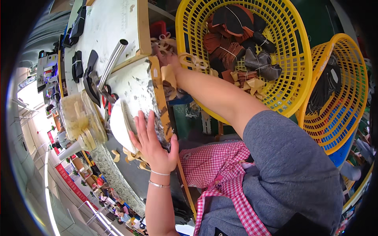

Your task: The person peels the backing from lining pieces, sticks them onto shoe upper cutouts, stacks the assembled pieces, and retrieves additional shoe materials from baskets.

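My left hand (pixel 155 145) lies with spread fingers on the pale, stained worktop (pixel 132 88), holding nothing. Beside its fingertips sits a white rounded object (pixel 120 124), partly covered by them. My right arm reaches past the worktop's wooden edge, and my right hand (pixel 168 59) is down among tan curled scraps (pixel 168 76). Its fingers are blurred and partly hidden, so any grip is unclear. Close to that forearm stands a yellow plastic basket (pixel 305 59) holding banded bundles of brown pieces (pixel 228 49) and dark pieces (pixel 262 63).
On the worktop are a metal tube (pixel 114 63), red-handled scissors (pixel 112 100) and black banded bundles (pixel 77 65). A clear container (pixel 80 114) with tan pieces stands at its far side. A second yellow basket (pixel 360 90) with black pieces is at the right.
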{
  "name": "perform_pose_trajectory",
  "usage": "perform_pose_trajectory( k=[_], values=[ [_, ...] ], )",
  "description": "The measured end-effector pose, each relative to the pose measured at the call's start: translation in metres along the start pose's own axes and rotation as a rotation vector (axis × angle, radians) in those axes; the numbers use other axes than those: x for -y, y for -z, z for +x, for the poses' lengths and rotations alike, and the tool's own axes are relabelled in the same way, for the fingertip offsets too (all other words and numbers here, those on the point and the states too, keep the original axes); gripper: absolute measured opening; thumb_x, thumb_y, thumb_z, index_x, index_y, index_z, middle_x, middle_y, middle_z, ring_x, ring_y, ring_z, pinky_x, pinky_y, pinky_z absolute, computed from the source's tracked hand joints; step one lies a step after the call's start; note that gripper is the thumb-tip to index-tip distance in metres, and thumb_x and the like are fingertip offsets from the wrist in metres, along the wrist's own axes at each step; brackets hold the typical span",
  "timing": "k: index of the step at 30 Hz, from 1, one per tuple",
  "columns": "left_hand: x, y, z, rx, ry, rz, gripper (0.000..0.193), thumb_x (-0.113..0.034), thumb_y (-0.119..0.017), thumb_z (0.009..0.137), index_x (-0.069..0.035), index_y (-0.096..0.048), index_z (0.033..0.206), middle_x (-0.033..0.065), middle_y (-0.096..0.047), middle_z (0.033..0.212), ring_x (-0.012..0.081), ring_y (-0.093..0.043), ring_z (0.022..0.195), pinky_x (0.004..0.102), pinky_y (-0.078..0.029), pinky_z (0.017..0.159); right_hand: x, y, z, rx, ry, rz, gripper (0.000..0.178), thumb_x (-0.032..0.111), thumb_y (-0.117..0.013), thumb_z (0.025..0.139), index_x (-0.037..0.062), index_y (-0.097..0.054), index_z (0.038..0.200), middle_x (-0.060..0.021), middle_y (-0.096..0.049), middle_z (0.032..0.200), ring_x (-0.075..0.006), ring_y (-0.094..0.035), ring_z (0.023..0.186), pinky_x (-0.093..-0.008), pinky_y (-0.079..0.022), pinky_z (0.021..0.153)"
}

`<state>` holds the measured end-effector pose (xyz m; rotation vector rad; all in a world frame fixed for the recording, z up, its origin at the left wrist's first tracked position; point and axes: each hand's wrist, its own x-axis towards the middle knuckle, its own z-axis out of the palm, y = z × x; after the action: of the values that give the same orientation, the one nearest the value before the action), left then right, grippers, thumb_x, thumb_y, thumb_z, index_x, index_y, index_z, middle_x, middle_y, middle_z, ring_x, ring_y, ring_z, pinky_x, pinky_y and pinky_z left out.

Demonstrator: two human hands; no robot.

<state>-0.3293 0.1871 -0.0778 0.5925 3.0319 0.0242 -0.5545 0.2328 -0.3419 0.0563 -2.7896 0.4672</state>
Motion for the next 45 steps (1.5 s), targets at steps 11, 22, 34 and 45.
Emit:
perform_pose_trajectory(
  k=[11, 22, 34, 45],
  values=[
    [0.001, 0.005, 0.001, 0.02, 0.036, -0.043, 0.081, -0.022, -0.067, 0.076, -0.005, -0.04, 0.15, 0.0234, -0.035, 0.157, 0.039, -0.032, 0.147, 0.0508, -0.018, 0.119, 0.092, -0.021, 0.008, -0.073, -0.269, 0.675, 0.047, 0.033, -0.063, 0.087, 0.0037, -0.059, 0.124, -0.0191, -0.063, 0.116, -0.0337, -0.063, 0.093, -0.043, -0.051, 0.082],
    [0.006, 0.006, 0.005, 0.04, 0.036, -0.107, 0.081, -0.025, -0.068, 0.075, -0.009, -0.043, 0.151, 0.025, -0.034, 0.157, 0.042, -0.032, 0.146, 0.0538, -0.02, 0.117, 0.049, 0.03, -0.024, -0.331, -0.39, 0.951, 0.042, 0.024, -0.066, 0.088, 0.0017, -0.055, 0.122, -0.0193, -0.059, 0.113, -0.0335, -0.058, 0.101, -0.0404, -0.047, 0.09],
    [0.002, 0.003, 0.009, 0.014, -0.001, -0.092, 0.08, -0.021, -0.066, 0.076, -0.003, -0.042, 0.15, 0.0255, -0.035, 0.157, 0.0387, -0.034, 0.145, 0.0477, -0.023, 0.116, 0.04, -0.014, -0.098, -0.134, -1.453, 1.178, 0.06, 0.027, -0.052, 0.101, -0.0059, -0.036, 0.148, -0.0237, -0.039, 0.153, -0.0373, -0.047, 0.134, -0.0384, -0.037, 0.112],
    [0.005, 0.004, 0.003, 0.031, 0.022, -0.096, 0.082, -0.024, -0.068, 0.074, -0.008, -0.042, 0.151, 0.0249, -0.033, 0.157, 0.0427, -0.033, 0.145, 0.0516, -0.024, 0.113, 0.042, -0.054, -0.016, -0.834, -1.859, 2.113, 0.054, 0.029, -0.068, 0.095, -0.001, -0.053, 0.137, -0.0149, -0.062, 0.129, -0.0266, -0.061, 0.114, -0.0358, -0.051, 0.092]
  ],
)
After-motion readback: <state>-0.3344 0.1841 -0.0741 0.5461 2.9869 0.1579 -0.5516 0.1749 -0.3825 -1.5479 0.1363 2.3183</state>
